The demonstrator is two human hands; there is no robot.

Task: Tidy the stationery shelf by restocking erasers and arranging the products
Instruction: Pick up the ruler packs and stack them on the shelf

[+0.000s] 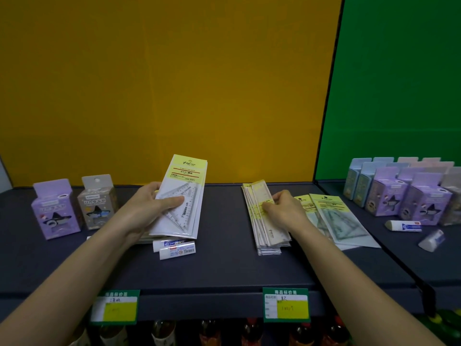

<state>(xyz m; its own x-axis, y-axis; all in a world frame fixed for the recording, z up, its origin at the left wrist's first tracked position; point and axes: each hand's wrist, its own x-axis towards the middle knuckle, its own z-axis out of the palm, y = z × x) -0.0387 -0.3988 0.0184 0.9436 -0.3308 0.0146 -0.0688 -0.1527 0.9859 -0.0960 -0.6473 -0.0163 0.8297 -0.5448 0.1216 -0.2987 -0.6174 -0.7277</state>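
My left hand [149,208] grips a packet of set squares [183,196] with a yellow header, tilted up above the dark shelf [219,265]. Two white erasers in printed sleeves [175,247] lie just below that packet. My right hand [284,208] rests on a stack of packaged rulers [264,221], fingers pinching the top ruler near its middle. Two more set-square packets [331,221] lie flat to the right of the stack. On the neighbouring shelf at the right lie two loose erasers [405,226] [431,240].
Purple and grey hang-tab boxes [56,211] stand at the shelf's left; several similar boxes [404,193] are grouped at the far right. Green price tags [285,304] hang on the shelf's front edge. Bottles show on the level below. Yellow and green panels back the shelves.
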